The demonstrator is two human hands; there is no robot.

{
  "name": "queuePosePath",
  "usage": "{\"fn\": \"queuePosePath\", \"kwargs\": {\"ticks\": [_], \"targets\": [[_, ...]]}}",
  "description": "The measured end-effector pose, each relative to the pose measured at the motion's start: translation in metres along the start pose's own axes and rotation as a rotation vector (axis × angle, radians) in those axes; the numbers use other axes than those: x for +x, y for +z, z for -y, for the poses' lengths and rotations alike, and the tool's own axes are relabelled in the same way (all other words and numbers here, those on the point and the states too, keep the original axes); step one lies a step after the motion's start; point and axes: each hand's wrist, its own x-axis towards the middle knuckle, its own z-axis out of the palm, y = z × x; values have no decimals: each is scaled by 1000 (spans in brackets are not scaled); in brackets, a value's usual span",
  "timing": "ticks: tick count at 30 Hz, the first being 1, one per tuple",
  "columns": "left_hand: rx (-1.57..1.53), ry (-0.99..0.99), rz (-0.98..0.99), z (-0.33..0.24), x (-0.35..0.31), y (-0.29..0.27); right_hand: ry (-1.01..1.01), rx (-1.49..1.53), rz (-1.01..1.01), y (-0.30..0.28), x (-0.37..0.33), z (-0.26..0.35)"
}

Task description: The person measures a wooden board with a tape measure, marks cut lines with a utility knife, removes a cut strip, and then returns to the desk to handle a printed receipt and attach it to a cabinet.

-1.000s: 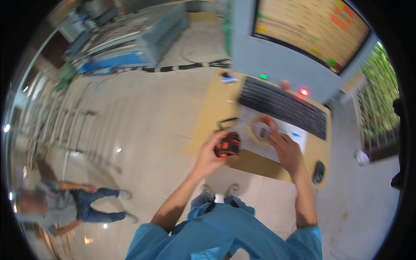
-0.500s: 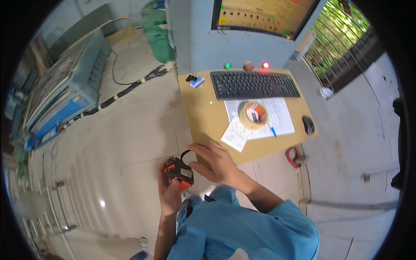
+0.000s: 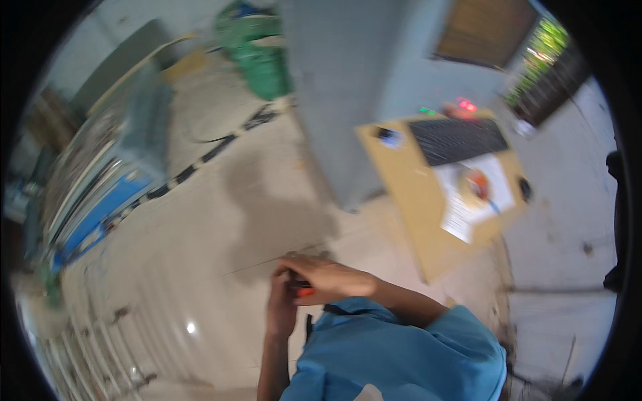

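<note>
Since a moment ago the view has swung left off the table (image 3: 428, 220); both hands now close together near the chest, right hand (image 3: 331, 279) and left hand (image 3: 282, 309) clamped on the small orange-black device (image 3: 302, 291), mostly hidden.

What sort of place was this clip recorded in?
Probably a factory or workshop floor: a wooden desk with a keyboard against a grey control cabinet, a green machine, and cables across bare concrete.
</note>
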Motion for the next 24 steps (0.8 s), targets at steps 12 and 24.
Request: {"fn": "queuePosePath", "kwargs": {"ticks": [12, 24], "targets": [[621, -311, -484, -177, 88, -298, 141, 295, 862, 140, 355, -106], [-312, 464, -1562, -329, 53, -718, 480, 76, 1241, 32, 767, -206]]}}
